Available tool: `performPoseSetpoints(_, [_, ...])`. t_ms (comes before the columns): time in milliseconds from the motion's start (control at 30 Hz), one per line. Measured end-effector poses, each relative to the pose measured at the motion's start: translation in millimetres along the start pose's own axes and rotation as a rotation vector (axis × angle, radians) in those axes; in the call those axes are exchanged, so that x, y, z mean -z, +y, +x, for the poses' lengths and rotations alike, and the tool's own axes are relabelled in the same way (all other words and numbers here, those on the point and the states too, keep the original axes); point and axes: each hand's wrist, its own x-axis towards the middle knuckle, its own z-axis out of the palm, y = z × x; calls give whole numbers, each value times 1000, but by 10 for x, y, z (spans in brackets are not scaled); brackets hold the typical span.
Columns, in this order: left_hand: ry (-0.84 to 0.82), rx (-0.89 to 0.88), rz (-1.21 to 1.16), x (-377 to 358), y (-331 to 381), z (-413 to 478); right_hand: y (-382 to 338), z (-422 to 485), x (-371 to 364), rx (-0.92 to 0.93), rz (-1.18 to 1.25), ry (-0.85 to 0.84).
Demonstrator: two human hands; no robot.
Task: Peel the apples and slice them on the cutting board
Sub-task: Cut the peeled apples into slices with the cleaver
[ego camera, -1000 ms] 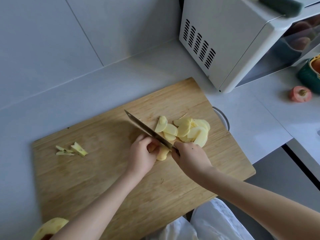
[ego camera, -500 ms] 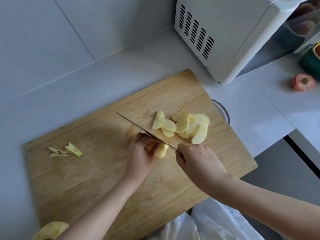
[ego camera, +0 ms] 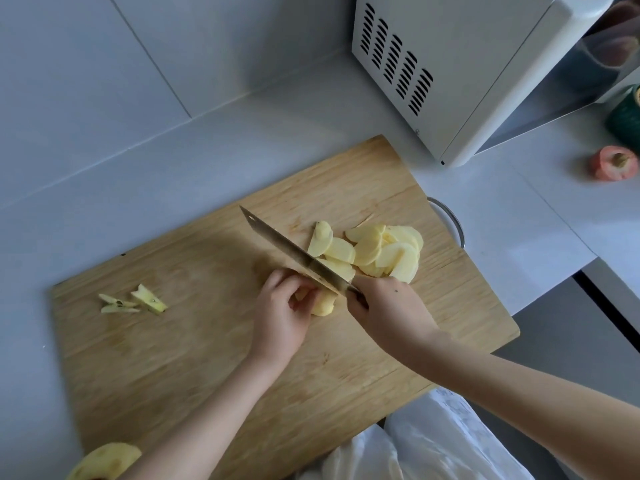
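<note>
Centre of the wooden cutting board (ego camera: 173, 358):
your left hand (ego camera: 280, 317) holds a pale peeled apple chunk (ego camera: 323, 304); your right hand (ego camera: 388, 310) grips the steel knife (ego camera: 291, 251).

One wooden cutting board (ego camera: 207, 358), one knife (ego camera: 294, 251). Two hands: left hand (ego camera: 280, 318), right hand (ego camera: 389, 306). One uncut apple chunk (ego camera: 323, 303), three core scraps (ego camera: 147, 299), one peeled apple piece (ego camera: 104, 462). Apple slices (ego camera: 374, 251): at least six (they overlap, so no exact count). One microwave (ego camera: 450, 64), one red apple end (ego camera: 614, 164), one green container (ego camera: 627, 112).
</note>
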Motion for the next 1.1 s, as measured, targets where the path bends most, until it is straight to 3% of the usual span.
performPoseSetpoints(267, [-4, -42, 51, -2, -34, 8, -22, -253, 170, 22, -97, -36])
performPoseSetpoints(733, [-11, 4, -53, -7, -26, -20, -17, 60, -26, -9, 34, -50])
performPoseSetpoints(1100, [21, -51, 15, -5, -42, -17, -70, -234, 204, 7, -102, -70])
